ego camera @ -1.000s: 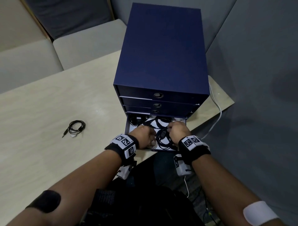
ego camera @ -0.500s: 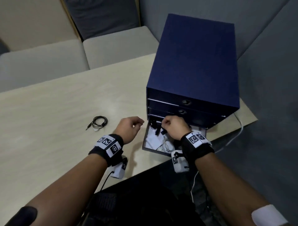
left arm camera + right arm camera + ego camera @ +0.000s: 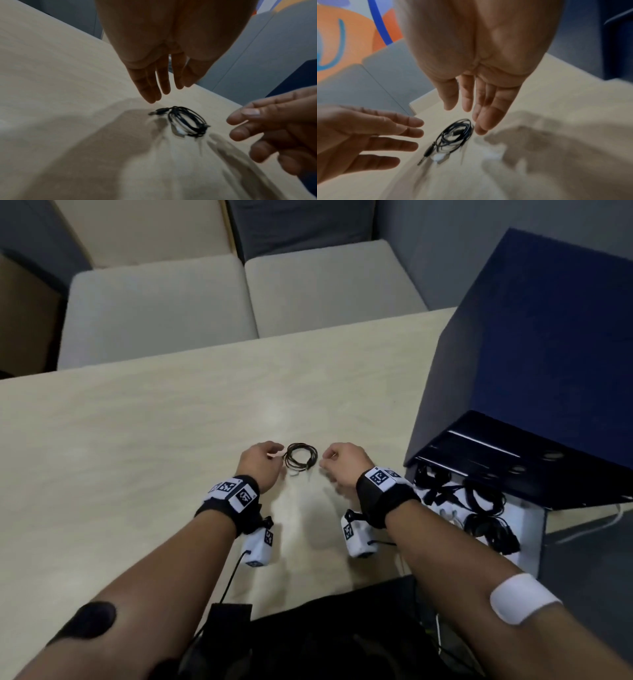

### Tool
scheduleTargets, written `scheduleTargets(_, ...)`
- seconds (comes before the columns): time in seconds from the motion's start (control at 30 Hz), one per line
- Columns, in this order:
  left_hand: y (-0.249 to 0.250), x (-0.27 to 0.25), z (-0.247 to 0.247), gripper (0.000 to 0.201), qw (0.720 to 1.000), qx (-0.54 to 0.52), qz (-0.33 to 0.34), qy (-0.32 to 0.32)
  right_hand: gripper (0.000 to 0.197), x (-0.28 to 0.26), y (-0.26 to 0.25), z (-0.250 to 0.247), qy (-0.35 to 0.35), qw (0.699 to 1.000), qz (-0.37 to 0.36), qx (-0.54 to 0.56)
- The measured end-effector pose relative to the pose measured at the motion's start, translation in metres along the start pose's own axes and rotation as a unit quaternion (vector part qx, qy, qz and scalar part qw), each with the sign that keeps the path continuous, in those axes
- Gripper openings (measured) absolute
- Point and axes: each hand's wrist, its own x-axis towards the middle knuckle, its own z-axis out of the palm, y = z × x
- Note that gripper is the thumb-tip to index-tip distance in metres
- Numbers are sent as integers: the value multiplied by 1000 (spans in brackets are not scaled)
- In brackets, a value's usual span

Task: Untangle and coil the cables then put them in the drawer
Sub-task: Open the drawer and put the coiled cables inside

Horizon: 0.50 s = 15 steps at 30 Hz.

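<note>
- Head view has the blue drawer cabinet (image 3: 534, 364) at your right on the table (image 3: 137, 440), its bottom drawer (image 3: 527, 529) pulled out with coiled black cables (image 3: 479, 508) inside.
- Your left hand (image 3: 260, 463) hovers just left of the cable, fingers loosely extended, holding nothing.
- Your right hand (image 3: 342, 463) hovers just right of it, fingers relaxed, also empty.
- One small coiled black cable (image 3: 301, 456) lies on the table between your hands, apparently untouched.
</note>
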Motion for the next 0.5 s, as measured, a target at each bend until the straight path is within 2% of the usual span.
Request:
scheduleTargets(0.07, -5, 10, -3, 31, 1000, 15, -7, -22, 12, 13, -6, 13, 9, 1000, 19, 5)
scheduleTargets(0.17, -9, 21, -6, 33, 998, 14, -17, -53, 31, 25, -15, 25, 29, 999, 41, -9)
scheduleTargets(0.23, -11, 25, -5, 33, 997, 18, -15, -72, 35, 32, -18, 31, 38, 997, 59, -31)
scheduleTargets(0.37, -14, 29, -3, 28, 996, -1, 1, -90, 31, 32, -24, 40, 36, 996, 76, -28)
scheduleTargets(0.5, -20, 31, 1, 29, 993, -44, -14, -108, 11, 29, -23, 49, 30, 997, 72, 12)
